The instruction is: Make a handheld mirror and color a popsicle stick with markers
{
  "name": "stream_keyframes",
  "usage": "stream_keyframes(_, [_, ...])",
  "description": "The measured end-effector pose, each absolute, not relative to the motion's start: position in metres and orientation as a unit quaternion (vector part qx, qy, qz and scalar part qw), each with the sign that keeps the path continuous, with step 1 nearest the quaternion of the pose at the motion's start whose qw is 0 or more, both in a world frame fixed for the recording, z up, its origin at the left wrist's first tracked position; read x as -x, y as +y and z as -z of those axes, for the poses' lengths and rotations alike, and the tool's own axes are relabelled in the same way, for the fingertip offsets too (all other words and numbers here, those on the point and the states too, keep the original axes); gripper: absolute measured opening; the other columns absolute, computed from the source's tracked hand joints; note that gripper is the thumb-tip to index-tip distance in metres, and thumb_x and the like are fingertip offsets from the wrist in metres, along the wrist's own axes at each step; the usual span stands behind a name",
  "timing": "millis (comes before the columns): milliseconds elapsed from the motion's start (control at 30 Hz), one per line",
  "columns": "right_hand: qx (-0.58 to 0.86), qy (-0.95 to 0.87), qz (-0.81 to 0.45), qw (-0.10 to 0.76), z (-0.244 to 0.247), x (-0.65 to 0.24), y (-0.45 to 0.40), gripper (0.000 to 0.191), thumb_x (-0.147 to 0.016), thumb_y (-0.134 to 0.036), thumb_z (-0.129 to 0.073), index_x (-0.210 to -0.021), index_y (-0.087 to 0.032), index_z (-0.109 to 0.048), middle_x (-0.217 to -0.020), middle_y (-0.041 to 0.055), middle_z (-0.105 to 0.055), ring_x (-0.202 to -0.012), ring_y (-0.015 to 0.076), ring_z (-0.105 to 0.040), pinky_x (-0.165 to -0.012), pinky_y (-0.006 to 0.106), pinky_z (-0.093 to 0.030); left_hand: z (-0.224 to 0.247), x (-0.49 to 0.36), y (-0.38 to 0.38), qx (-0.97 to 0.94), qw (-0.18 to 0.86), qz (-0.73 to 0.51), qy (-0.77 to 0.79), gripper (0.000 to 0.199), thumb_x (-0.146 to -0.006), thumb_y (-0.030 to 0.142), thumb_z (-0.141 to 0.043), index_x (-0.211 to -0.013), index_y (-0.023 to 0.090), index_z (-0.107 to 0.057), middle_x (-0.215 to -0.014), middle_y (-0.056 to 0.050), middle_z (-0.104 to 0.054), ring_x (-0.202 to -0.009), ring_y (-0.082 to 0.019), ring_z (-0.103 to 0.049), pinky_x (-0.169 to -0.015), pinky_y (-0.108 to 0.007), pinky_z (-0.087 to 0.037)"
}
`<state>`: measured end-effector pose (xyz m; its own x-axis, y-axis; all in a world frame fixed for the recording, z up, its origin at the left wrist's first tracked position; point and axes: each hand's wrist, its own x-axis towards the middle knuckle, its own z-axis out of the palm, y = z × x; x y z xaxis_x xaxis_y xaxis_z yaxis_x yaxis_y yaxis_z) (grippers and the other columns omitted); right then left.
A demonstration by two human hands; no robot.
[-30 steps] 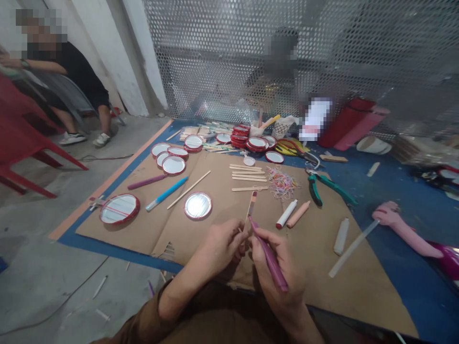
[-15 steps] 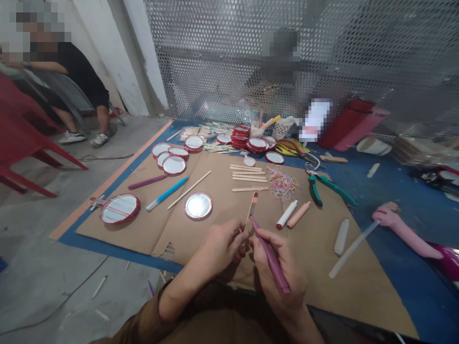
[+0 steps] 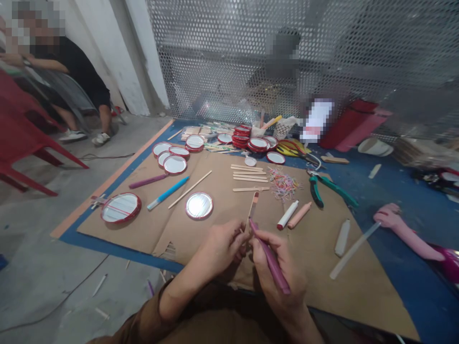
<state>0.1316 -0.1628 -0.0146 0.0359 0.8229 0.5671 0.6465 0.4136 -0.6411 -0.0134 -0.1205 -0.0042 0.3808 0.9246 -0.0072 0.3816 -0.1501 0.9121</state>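
My left hand (image 3: 227,243) pinches a wooden craft stick (image 3: 253,206), its far end coloured reddish brown with a purplish stretch below. In my right hand (image 3: 278,267) is a purple marker (image 3: 271,260), held like a pen with its tip against the stick. Beyond my hands lie several plain craft sticks (image 3: 250,177) and a heap of coloured rubber bands (image 3: 284,183). A white marker (image 3: 287,214) and a peach marker (image 3: 300,215) rest to the right. Left of my hands is a round silver disc (image 3: 199,205).
Cardboard (image 3: 222,210) covers the blue table. A red-rimmed disc with a stick and threads (image 3: 121,208) lies left, near a blue marker (image 3: 168,193). Green-handled pliers (image 3: 316,190) and a pink glue gun (image 3: 405,229) lie right. Stacked red-rimmed discs (image 3: 241,137) stand behind. Someone sits far left (image 3: 77,71).
The purple marker's tip has shifted slightly down along the stick toward my left fingers. Both hands keep their grip, and the view has moved very slightly.
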Motion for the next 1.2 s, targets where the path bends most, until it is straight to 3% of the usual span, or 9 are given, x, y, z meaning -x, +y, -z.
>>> stream_keyframes(533, [0.533,-0.688,-0.093,0.484,0.0164,-0.1312,-0.1636,0.012,-0.092,-0.021,-0.054,-0.101,-0.021,-0.062,-0.09,0.0044,-0.071,-0.075,0.015,-0.07,-0.069,0.026,-0.058,0.0026,0.0137,-0.121,-0.698,0.447,-0.304,0.47,0.015,-0.091,0.026,-0.048,-0.081,0.02,-0.057,-0.074,0.001,-0.064,-0.069,-0.014,-0.06,-0.062,-0.021,-0.041])
stream_keyframes(833, [0.604,-0.622,-0.074,0.493,0.0169,-0.1312,-0.1647,0.016,-0.092,-0.032,-0.055,-0.097,-0.02,-0.065,-0.078,0.0027,-0.073,-0.064,0.0157,-0.07,-0.057,0.024,-0.056,0.0048,0.0096,-0.1234,-0.623,0.551,-0.296,0.47,0.016,-0.091,0.03,-0.042,-0.08,0.022,-0.048,-0.06,0.004,-0.056,-0.049,-0.012,-0.057,-0.05,-0.021,-0.045])
stream_keyframes(1200, [0.575,-0.651,-0.099,0.485,0.0146,-0.1304,-0.1646,0.016,-0.092,-0.029,-0.055,-0.1,-0.019,-0.064,-0.082,0.0043,-0.072,-0.066,0.0155,-0.069,-0.067,0.027,-0.059,0.0034,0.0118,-0.121,-0.665,0.495,-0.307,0.468,0.018,-0.09,0.025,-0.046,-0.073,0.022,-0.046,-0.06,0.004,-0.057,-0.053,-0.012,-0.057,-0.052,-0.02,-0.041])
